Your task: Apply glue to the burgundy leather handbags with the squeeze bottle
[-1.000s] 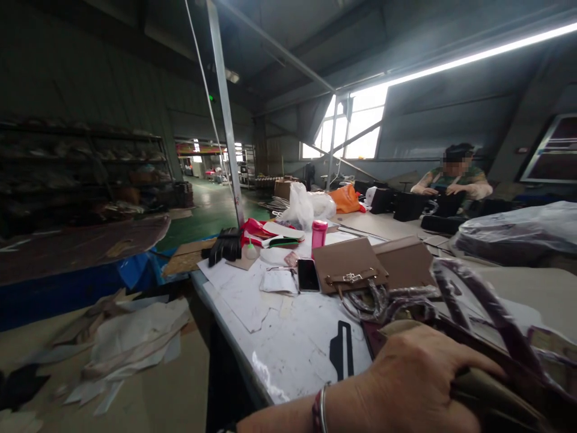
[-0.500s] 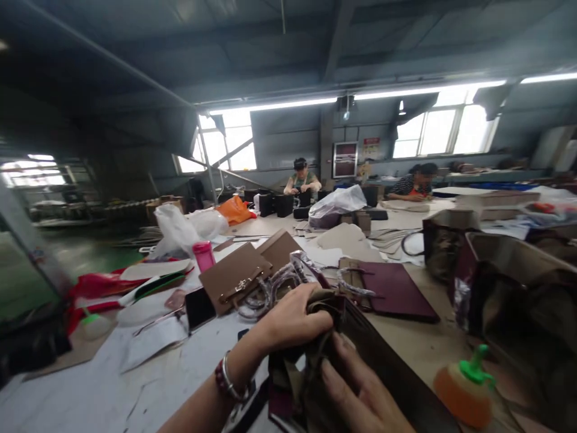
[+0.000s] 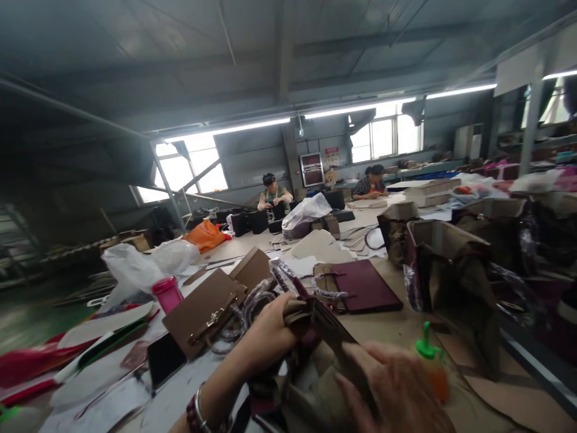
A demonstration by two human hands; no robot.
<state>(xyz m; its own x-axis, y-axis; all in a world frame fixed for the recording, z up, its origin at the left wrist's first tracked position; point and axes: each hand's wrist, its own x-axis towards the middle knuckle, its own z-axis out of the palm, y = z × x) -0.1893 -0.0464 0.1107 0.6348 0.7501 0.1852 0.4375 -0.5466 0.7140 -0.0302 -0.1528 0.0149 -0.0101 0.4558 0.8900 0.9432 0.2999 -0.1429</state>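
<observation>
a: what's in the hands?
b: a dark leather handbag [image 3: 315, 379] with a tan lining, bunched up low over the near edge of the desk [image 3: 396, 331].

a: how's the grip?
b: the left hand [image 3: 259, 337] is closed on the bag's upper edge, thumb and fingers around the folded tan lining. the right hand [image 3: 392, 391] sits lower right, its fingers [image 3: 360, 367] spread against the dark side. it's blurred, so i can't tell if it's actually closed.

a: anything on the wrist?
b: a beaded bracelet [image 3: 192, 415] and a metal bangle [image 3: 201, 403] on the left one.

a: what's just around the bag?
b: to the left, a taupe leather bag panel [image 3: 202, 316] with a gold clasp and a black phone [image 3: 164, 359]. straight ahead, plastic-wrapped handles [image 3: 283, 276] and a burgundy leather panel [image 3: 365, 287]. to the right, a green-capped orange bottle [image 3: 430, 355], then an open bag [image 3: 446, 282] standing upright.

a: further off?
b: a pink tumbler [image 3: 166, 293], a white plastic bag [image 3: 130, 267] and an orange plastic bag [image 3: 205, 236]. two co-workers [image 3: 273, 192] [image 3: 372, 183] sit at the far end of the desk.
</observation>
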